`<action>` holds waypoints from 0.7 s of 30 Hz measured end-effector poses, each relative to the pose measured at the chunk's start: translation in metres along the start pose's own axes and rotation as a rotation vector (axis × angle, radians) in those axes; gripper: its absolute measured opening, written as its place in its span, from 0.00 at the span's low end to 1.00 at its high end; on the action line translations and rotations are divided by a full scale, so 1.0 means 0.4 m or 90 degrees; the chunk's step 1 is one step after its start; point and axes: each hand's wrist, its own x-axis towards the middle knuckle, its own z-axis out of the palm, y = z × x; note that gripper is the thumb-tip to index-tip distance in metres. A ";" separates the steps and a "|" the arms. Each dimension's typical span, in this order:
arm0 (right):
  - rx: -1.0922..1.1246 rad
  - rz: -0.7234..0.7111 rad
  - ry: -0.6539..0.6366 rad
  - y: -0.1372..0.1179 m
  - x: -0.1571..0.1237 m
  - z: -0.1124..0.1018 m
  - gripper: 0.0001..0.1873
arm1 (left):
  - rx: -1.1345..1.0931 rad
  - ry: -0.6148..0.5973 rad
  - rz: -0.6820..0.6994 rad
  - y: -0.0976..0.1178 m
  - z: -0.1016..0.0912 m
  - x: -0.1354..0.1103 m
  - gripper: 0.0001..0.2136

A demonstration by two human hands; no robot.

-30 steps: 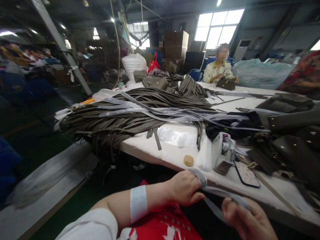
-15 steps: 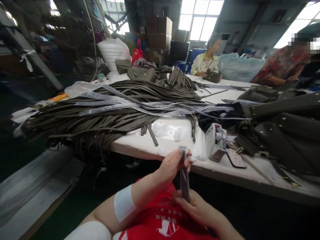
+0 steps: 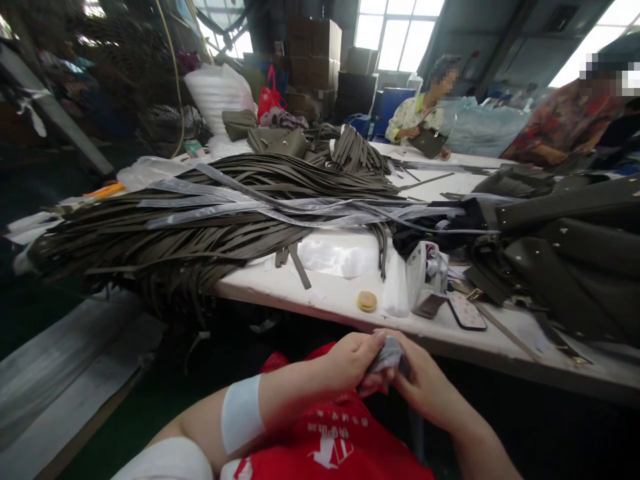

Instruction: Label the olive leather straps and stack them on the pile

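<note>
My left hand (image 3: 350, 363) and my right hand (image 3: 425, 380) meet in front of the red apron (image 3: 325, 433), below the table edge. Both are closed on a plastic-covered strap (image 3: 393, 353), greyish and shiny. Its upper part is bunched between my fingers, and a tail hangs below my right hand. The fingers partly hide it. On the table just beyond my hands sits a small round yellow-tan object (image 3: 367, 301).
A big heap of dark straps (image 3: 240, 193) with clear plastic sleeves (image 3: 320, 215) covers the table's left. To the right are a white box-like holder (image 3: 427, 273), a phone (image 3: 467, 311) and dark bags (image 3: 575, 260). Two people sit across the table.
My right hand has risen to join the left, and the strap, earlier stretched out straight between them, is now bunched at its top. The round yellow-tan object has come into sight.
</note>
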 end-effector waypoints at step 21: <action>0.015 -0.040 -0.015 0.041 0.061 0.046 0.23 | -0.146 0.009 -0.025 0.057 -0.080 -0.028 0.30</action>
